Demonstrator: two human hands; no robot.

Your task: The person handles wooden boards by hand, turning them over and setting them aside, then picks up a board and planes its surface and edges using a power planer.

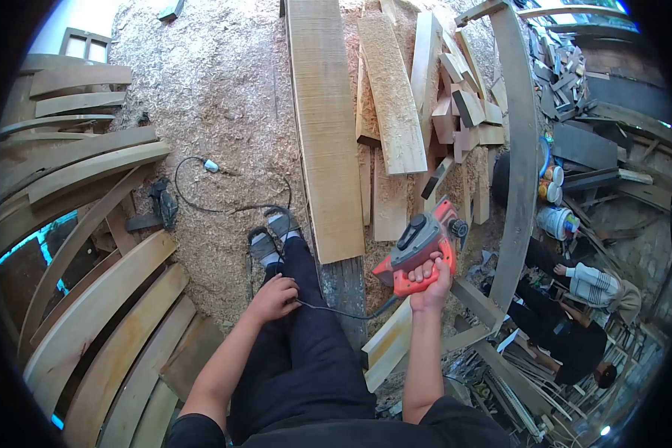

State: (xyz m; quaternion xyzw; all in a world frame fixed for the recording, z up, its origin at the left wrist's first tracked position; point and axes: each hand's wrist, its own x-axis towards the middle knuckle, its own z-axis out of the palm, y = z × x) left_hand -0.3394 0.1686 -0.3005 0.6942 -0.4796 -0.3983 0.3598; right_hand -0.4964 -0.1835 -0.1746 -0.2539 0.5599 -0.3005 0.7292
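Note:
My right hand (pixel 428 281) is wrapped round the handle of a red and grey electric hand planer (pixel 420 246), held up to the right of a long wooden plank (pixel 325 149). From the planer's rear a dark power cord (pixel 343 312) runs left to my left hand (pixel 276 297). The fingers of that hand are closed on the cord, in front of my legs. The plank lies lengthwise ahead of me, its near end resting on a weathered grey beam (pixel 341 287). Fine saw marks show across its upper face.
Wood shavings (pixel 201 89) cover the ground, with a cable connector (pixel 211 166) lying on them. Curved boards (pixel 104 299) are stacked at left. Loose planks (pixel 396 97) and offcuts lie right of the plank, beside a wooden frame (pixel 521 149). Two people (pixel 567 336) sit at far right.

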